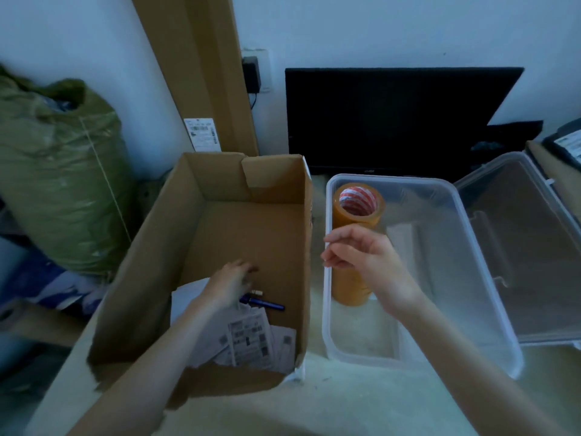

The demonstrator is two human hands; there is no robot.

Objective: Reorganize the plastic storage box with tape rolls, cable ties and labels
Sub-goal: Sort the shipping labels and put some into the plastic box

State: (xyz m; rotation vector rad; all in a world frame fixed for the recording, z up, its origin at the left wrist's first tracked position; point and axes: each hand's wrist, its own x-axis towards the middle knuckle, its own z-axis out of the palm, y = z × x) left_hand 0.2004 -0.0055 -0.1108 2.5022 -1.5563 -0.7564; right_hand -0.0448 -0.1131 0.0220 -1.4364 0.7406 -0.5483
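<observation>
A person's two bare forearms reach over a pale, speckled tabletop (330, 401) where an open corrugated cardboard box (151, 256) stands just beside a clear plastic storage box (440, 265). The cardboard box is brown and matte, its flaps folded upright, its floor bare toward the far end; at the near end lies a loose heap of white printed labels (251, 338) bearing barcodes, with a blue pen (270, 305) and a small white object resting just beyond them. The left hand (231, 283) is down inside this box, fingers spread loosely and pointing forward over the pen and the edge of the labels; whether it touches them cannot be told, as the hand is blurred. The storage box is a translucent rectangular tub with rounded corners and a thick rim. Inside it, at its left side, is a stack of glossy tan tape rolls (355, 215), the red-and-white striped core of the end roll showing as a round opening; the stack runs on behind the right wrist. The right hand (361, 253) hovers over the tub's left rim, fingers gently curled with thumb and forefinger close together, holding nothing that can be made out. The tub's clear lid (534, 247) lies open to the right. Behind stand a flat black monitor (393, 121) against the white wall, a tall flattened carton (195, 73) with a shipping sticker, and a bulging green woven sack (59, 177) at left.
</observation>
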